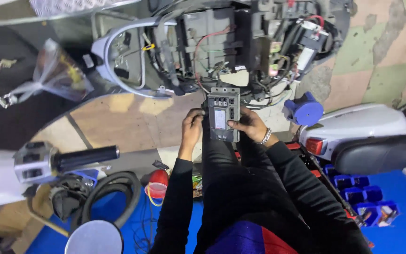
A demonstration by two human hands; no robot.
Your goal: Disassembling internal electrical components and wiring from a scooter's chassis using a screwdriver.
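- Sprawling across the upper part of the view, an opened scooter body (203, 42) is seen with its panels off, so that black wiring, red leads and connectors are exposed above a patchy stone floor (132, 117).
- A white scooter with a black seat (377, 150) is parked at the right edge, and a handlebar grip with a grey switch housing (66, 160) is seen at the left, above a coiled black hose (113, 197).
- A blue plastic cap-shaped part (305, 110) is set just beside the white scooter, and blue parts bins (363, 197) are ranged on a blue mat below it.
- A grey, box-shaped electronic control unit (223, 114) is held upright in front of the body, just below the open wiring bay, with a row of terminals at its top and a pale label on its face.
- The unit is judged to be rigid, metal-cased and fairly weighty; its long side edges are the sound places for a hold, while the terminals are best left untouched.
- The left hand (191, 124) is closed around the unit's left edge, with its arm stretched forward in a black sleeve.
- The right hand (249, 126), with a bracelet at the wrist, is clamped on the right edge, the thumb laid across the front face.
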